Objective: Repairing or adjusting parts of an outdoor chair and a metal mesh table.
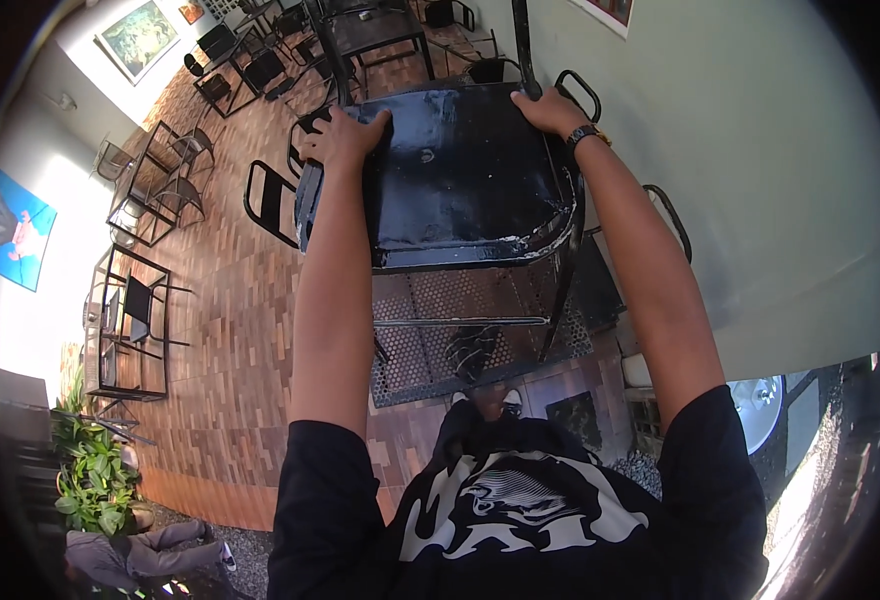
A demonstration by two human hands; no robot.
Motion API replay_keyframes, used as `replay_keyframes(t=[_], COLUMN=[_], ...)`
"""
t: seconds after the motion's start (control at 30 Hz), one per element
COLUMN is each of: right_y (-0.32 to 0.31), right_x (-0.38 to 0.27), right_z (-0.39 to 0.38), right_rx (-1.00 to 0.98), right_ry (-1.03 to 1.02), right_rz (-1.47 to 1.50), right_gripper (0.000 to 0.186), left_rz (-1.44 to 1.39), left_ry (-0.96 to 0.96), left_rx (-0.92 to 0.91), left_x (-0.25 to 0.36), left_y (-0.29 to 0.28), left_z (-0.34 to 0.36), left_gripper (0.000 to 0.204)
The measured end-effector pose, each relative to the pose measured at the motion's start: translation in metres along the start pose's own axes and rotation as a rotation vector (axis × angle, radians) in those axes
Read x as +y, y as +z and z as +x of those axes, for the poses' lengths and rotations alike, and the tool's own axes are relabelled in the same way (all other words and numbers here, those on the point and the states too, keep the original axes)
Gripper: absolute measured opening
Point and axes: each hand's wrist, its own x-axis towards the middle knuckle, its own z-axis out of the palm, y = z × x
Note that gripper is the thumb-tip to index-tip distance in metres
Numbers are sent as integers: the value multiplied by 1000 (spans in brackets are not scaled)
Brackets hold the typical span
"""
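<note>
A black metal chair (470, 180) with a glossy, scuffed seat is in front of me, its two back posts rising at the far side. My left hand (345, 140) grips the seat's far left edge, with the thumb on top and the fingers bent over the side. At the far right corner, beside the back post, my right hand (557, 112) takes hold of the seat, its thumb on top and the other fingers mostly hidden. A watch is on my right wrist. Below the chair's front edge shows a dark perforated metal surface (420, 360).
Black chair frames (270, 203) stand close on the left, others on the right by the pale wall (760, 170). Farther off are dark tables (375, 30) and more chairs on the wood-patterned floor (230, 320). Plants (95, 470) and a person (145, 555) are at the lower left.
</note>
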Motion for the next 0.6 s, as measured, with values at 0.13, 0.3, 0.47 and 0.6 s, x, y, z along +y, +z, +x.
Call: replay_keyframes(t=[0.13,0.3,0.47,0.6], right_y=[-3,-2,-9,-25], right_x=[-1,1,24,-19], right_z=[-3,-3,-5,-50], right_rx=[-30,-71,-29,10], right_ry=[-37,-58,2,2], right_rz=[13,77,45,17], right_gripper=[92,90,91,90], left_rz=[-33,-158,-174,-205], left_ry=[-28,90,225,272], left_rx=[-211,-309,-364,-331], left_x=[-32,-67,-49,-77], left_y=[-8,-3,-23,-31], left_z=[29,59,40,53], left_gripper=[107,102,99,101])
